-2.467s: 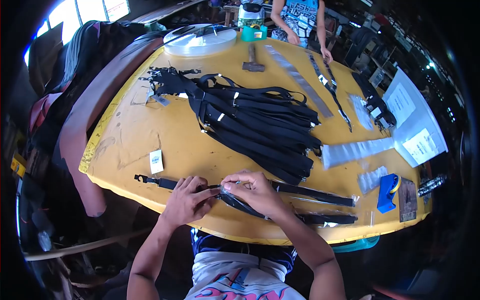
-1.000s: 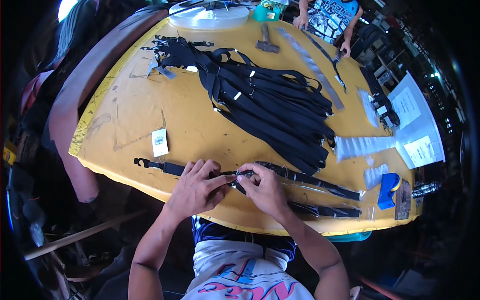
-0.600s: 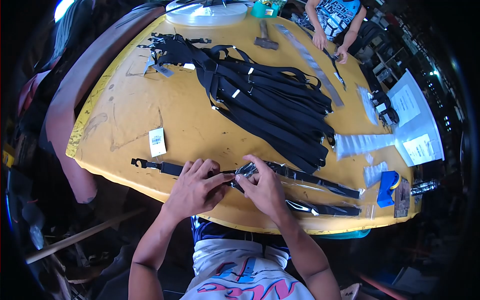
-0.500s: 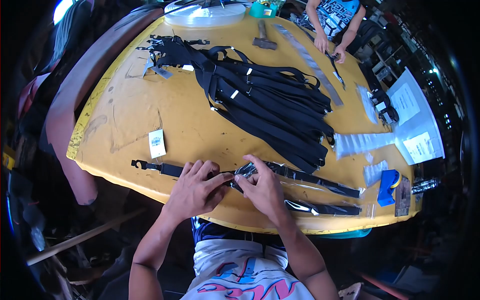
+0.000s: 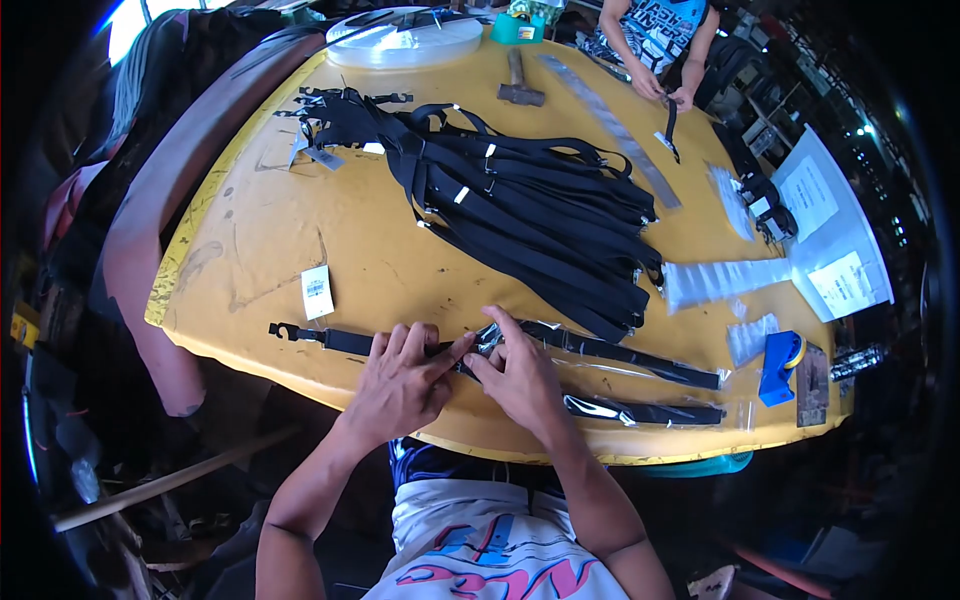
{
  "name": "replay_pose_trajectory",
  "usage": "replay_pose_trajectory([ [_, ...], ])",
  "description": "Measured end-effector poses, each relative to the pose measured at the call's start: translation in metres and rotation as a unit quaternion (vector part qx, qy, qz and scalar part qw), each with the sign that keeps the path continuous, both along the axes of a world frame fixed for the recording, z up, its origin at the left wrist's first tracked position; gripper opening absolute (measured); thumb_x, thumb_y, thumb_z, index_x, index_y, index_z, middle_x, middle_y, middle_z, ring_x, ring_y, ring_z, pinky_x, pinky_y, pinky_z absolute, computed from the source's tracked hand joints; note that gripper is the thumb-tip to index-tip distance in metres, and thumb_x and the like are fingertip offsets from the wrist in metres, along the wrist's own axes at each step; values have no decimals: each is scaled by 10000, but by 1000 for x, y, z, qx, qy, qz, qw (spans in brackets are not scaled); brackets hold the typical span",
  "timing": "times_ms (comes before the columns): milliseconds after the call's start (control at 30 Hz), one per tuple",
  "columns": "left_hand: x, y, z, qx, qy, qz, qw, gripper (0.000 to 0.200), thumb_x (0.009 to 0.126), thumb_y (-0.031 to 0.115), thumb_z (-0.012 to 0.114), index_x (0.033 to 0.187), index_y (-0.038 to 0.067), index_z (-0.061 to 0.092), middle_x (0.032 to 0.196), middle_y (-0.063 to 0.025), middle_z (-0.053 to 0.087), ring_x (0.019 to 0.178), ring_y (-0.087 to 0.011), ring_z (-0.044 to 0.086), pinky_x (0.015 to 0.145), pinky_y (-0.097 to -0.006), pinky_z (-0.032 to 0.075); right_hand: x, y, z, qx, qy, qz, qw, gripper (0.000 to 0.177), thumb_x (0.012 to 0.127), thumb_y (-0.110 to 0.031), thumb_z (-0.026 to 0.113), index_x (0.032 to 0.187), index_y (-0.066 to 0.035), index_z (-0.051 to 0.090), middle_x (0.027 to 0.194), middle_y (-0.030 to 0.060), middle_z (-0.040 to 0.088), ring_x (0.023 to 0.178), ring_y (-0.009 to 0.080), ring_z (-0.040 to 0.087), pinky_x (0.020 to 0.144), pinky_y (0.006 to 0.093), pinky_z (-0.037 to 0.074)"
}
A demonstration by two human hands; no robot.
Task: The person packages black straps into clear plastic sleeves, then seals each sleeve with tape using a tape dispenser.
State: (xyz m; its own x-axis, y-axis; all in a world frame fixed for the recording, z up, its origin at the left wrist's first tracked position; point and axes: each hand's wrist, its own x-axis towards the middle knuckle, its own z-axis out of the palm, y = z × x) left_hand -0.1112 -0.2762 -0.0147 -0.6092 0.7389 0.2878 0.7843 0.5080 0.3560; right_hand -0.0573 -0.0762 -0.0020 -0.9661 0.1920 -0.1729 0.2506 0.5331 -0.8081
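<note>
Left hand (image 5: 400,380) and right hand (image 5: 525,380) pinch the long black strap (image 5: 340,341), lying left-to-right, apparently at its clear plastic sleeve (image 5: 620,352).

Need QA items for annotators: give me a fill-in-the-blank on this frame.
The left hand and right hand both rest on one strap at the table's ____ edge.
The tape dispenser is ____.
The hammer lies toward the table's ____ end.
The table top is ____.
Missing words: near; blue; far; yellow.
</note>
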Motion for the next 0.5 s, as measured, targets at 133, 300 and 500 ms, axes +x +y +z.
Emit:
replay_pose_trajectory([
  [133,4,2,1,1,-17,10,1000,637,849,211,708,1482,170,649,1119,-111,512,1041,-278,516,926,-421,394,2,5,2,5,-8,37,999,780,912,-177,783,1586,-65,407,739,99,675,704,243,678,743,400,537],
  [300,-5,-1,-1,8,-73,-2,997,569,944,241,668,1506,165,629,1128,-123,499,1093,-294,500,982,-417,373,5,16,11,28,-37,116,992,883,898,-187,793,1640,-88,327,860,110,728,812,295,729,808,435,561],
  [500,-5,3,-6,41,-88,9,995,503,1000,274,651,1491,163,644,1078,-105,508,1065,-280,509,959,-412,377,19,23,4,-76,68,97,990,846,910,-127,769,1633,-67,333,827,119,706,782,283,710,790,411,551],
])
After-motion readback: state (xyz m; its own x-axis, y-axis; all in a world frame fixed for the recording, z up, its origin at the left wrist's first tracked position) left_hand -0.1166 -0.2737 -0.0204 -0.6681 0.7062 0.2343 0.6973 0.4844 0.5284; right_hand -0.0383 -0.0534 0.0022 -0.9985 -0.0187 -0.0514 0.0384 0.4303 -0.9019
